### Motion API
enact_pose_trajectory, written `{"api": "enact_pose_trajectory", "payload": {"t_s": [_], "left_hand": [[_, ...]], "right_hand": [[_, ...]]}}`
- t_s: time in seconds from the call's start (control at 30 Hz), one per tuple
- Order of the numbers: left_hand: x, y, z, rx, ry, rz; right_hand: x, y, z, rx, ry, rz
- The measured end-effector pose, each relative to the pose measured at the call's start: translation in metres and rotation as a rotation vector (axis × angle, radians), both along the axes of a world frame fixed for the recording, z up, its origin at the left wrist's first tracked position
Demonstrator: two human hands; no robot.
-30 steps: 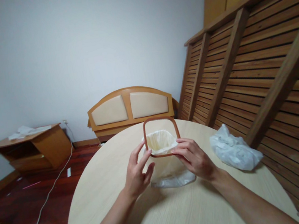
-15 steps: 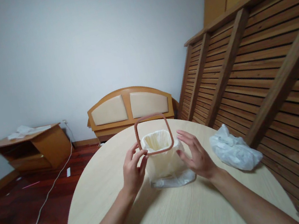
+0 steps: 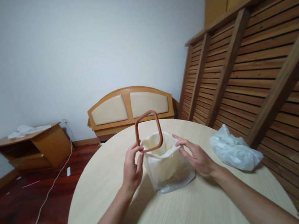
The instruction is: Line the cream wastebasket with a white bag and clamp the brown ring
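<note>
A pale bin (image 3: 167, 168) stands upright on the table, lined with a thin whitish plastic bag (image 3: 168, 154) folded over its rim and hanging loose round its base. My left hand (image 3: 132, 167) pinches a brown rounded-square ring (image 3: 158, 126) by its lower left corner. The ring is tilted up above the bin's mouth, its lower edge near the left of the opening. On the other side, my right hand (image 3: 196, 156) has thumb and fingers closed on the bag at the bin's right rim.
A crumpled white plastic bag (image 3: 235, 149) lies on the right of the round table (image 3: 102, 190). Wooden slatted panels (image 3: 246, 71) lean along the right side. Behind stands a headboard (image 3: 128, 106); a low cabinet (image 3: 34, 147) and a cable (image 3: 46, 201) are on the left.
The ring has turned sideways in my left hand, so it looks narrower. My right hand has come onto the bag's rim, and the bin has turned and shifted slightly right.
</note>
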State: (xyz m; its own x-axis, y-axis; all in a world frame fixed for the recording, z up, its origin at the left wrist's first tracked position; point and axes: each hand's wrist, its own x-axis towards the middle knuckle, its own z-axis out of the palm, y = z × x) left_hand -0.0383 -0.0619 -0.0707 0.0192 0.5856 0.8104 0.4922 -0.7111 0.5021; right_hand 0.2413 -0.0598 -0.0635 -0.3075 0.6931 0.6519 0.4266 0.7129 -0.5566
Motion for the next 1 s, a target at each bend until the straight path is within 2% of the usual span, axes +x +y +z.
{"api": "enact_pose_trajectory", "payload": {"t_s": [0.13,0.23,0.37,0.5,0.57,0.7,0.8,0.9,1.0], "left_hand": [[-0.003,-0.001,0.003,0.040,0.081,-0.022],[-0.002,-0.002,0.006,0.014,0.079,-0.058],[0.000,-0.003,0.007,-0.021,0.068,-0.115],[0.000,-0.003,0.006,-0.046,0.053,-0.131],[0.001,-0.002,0.005,-0.052,0.050,-0.142],[0.002,-0.004,0.005,-0.039,0.071,-0.157],[0.004,-0.008,0.007,-0.011,0.107,-0.180],[0.006,-0.012,0.010,0.011,0.125,-0.171],[0.006,-0.013,0.013,0.005,0.114,-0.105]], "right_hand": [[0.005,0.007,-0.006,-0.079,0.067,0.064],[0.004,0.011,-0.009,-0.056,0.069,0.021],[0.003,0.009,-0.005,0.144,0.014,-0.133],[0.003,0.001,0.003,0.378,-0.123,-0.104],[0.004,-0.001,0.004,0.433,-0.172,-0.089],[0.007,0.008,0.000,0.416,-0.138,-0.200],[0.012,0.016,-0.003,0.330,-0.137,-0.275],[0.016,0.017,-0.002,0.252,-0.159,-0.304],[0.019,0.010,0.004,0.274,-0.136,-0.259]]}}
